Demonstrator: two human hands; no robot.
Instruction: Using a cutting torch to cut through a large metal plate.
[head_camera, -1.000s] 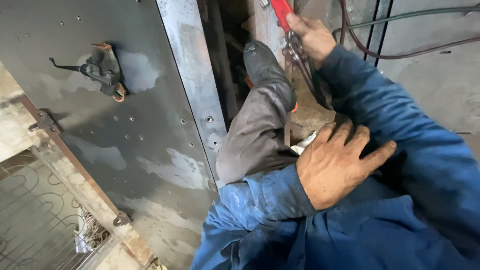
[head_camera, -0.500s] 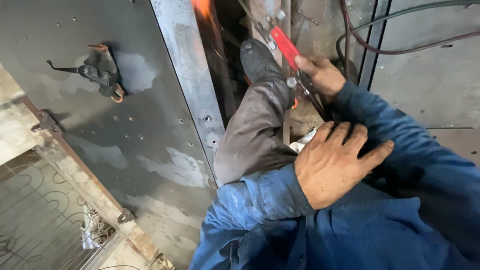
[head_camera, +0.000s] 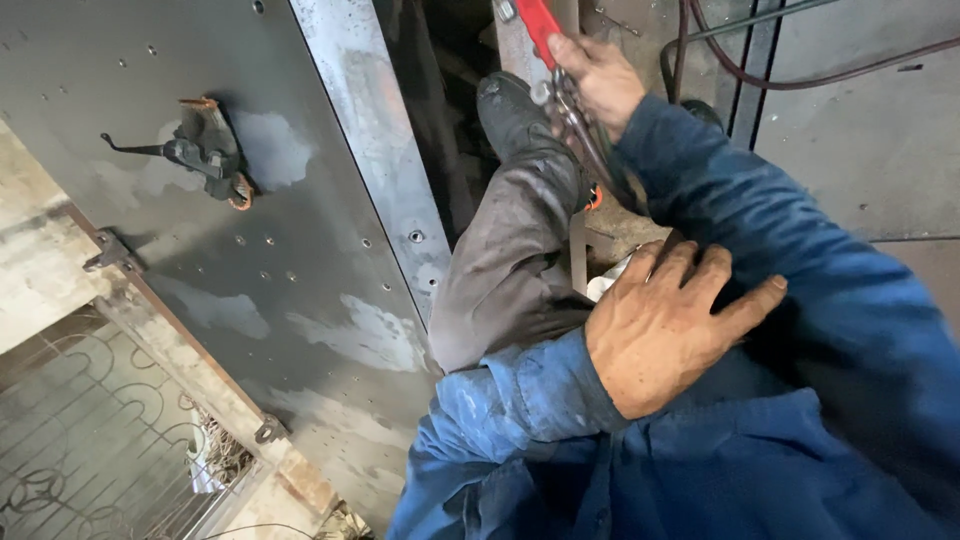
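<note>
Your left hand (head_camera: 665, 325) rests on your right sleeve (head_camera: 800, 270); your right hand (head_camera: 600, 75) grips a tool handle (head_camera: 538, 22) beyond your boot (head_camera: 520, 115), metal panel (head_camera: 200, 220) at left.

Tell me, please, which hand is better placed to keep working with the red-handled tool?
The right hand: it grips the red-handled tool up by the metal frame. The left hand lies flat on the blue sleeve, away from it.

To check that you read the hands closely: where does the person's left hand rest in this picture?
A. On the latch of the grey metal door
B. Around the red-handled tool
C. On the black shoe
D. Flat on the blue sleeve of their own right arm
D: the left hand lies spread on the blue sleeve, while the right hand grips the red-handled tool.
</note>
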